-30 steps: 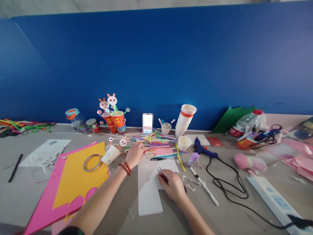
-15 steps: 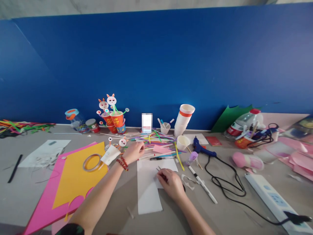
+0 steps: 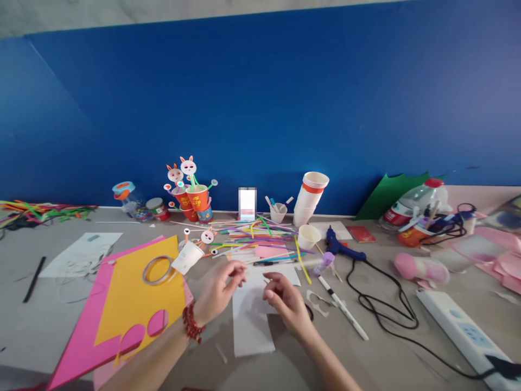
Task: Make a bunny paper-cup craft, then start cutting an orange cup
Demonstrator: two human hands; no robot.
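My left hand (image 3: 220,290) hovers over the table's middle, thumb and fingers pinched together; what they hold is too small to make out. A red bead bracelet (image 3: 191,326) circles its wrist. My right hand (image 3: 285,298) rests curled on a white paper sheet (image 3: 252,328), closed round what looks like small scissors, with thin tips poking out at its left. The two hands are close together above the sheet. Just beyond them lies a pile of coloured straws (image 3: 260,236).
Yellow and pink foam sheets (image 3: 130,304) with a tape ring (image 3: 157,270) lie left. A tipped paper cup (image 3: 187,257), bunny cups (image 3: 191,198), stacked cups (image 3: 309,198), a blue glue gun (image 3: 340,248) with its cord, a marker (image 3: 344,309) and a power strip (image 3: 459,331) surround them.
My left hand has drawn back from the straw pile toward me and now sits pinched beside my right hand. My right hand has lifted slightly over the paper.
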